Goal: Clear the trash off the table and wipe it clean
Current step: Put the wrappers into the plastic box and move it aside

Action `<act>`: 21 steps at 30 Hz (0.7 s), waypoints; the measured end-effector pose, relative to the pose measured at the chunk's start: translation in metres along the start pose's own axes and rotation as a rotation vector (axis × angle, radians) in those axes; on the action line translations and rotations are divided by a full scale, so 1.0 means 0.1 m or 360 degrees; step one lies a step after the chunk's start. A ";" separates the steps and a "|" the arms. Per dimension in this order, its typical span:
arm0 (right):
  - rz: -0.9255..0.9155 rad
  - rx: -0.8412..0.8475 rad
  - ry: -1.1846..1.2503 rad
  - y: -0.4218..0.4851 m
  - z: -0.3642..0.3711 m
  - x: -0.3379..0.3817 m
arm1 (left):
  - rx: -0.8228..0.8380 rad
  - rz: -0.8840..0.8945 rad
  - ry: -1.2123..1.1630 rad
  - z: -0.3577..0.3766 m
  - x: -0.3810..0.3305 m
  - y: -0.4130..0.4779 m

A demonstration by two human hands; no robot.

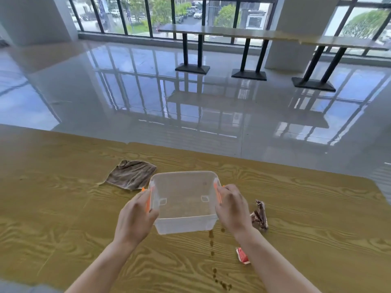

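Note:
A clear plastic bin with orange side latches sits in the middle of the wooden table. It looks empty. My left hand grips its left side and my right hand grips its right side. A brown cloth lies crumpled just beyond the bin's left corner. A dark crumpled wrapper lies right of my right hand. A small red and white wrapper shows beside my right forearm. A trail of brown drops runs from the bin toward the near edge.
The table's far edge borders a glossy tiled floor. A long counter on black pedestal legs stands by the windows at the back.

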State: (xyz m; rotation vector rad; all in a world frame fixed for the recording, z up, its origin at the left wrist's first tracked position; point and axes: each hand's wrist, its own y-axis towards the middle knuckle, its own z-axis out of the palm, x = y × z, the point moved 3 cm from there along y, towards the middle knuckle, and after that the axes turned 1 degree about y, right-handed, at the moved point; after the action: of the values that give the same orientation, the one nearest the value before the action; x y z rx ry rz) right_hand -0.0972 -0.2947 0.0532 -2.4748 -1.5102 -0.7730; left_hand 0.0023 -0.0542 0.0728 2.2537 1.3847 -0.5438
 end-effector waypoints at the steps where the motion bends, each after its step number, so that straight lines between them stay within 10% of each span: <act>1: -0.0005 0.0022 0.0025 -0.05 0.08 0.07 | -0.0002 -0.0022 0.0004 -0.04 0.09 -0.06; 21: 0.0080 0.0096 0.0048 -0.78 0.56 0.45 | 0.0207 -0.0057 -0.0089 0.12 0.93 -0.58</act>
State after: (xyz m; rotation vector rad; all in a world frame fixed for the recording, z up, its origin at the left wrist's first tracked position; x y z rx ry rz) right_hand -0.1283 -0.2004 0.0169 -2.4360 -1.4340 -0.7416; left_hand -0.0120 0.0306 0.0033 2.2997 1.4012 -0.7229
